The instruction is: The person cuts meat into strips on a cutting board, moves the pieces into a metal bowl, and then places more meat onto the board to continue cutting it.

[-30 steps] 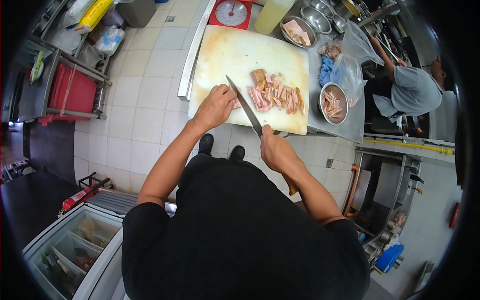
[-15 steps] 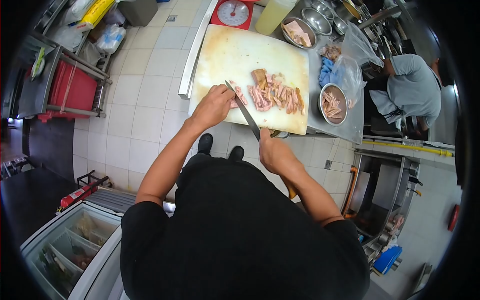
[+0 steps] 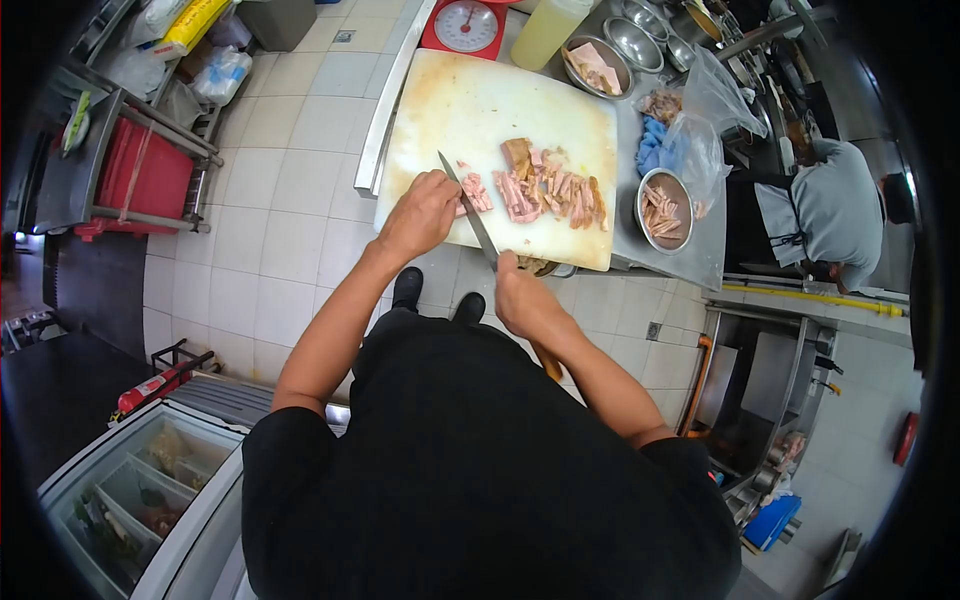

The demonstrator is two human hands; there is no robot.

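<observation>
My right hand [image 3: 527,297] is wrapped round the handle of a knife [image 3: 478,225], whose blade points up and left over the near edge of the white cutting board [image 3: 440,110]. On the blade's left side my left hand [image 3: 422,212] is closed, fingers bent down at the board; what they press on is hidden beneath them. Small cut meat pieces [image 3: 476,193] lie just right of the blade. Farther right are a larger pile of sliced meat [image 3: 570,197] and a brown chunk [image 3: 517,155].
Right of the board stand a bowl of meat strips [image 3: 663,210], a blue cloth [image 3: 652,146] and plastic bags [image 3: 697,150]. Behind are a red scale [image 3: 467,28], a bottle [image 3: 548,35] and a bowl with meat [image 3: 597,67]. A co-worker [image 3: 840,205] bends at the far right.
My right hand and the knife have moved left. More cut pieces show right of the blade. The co-worker has shifted, and the head now shows.
</observation>
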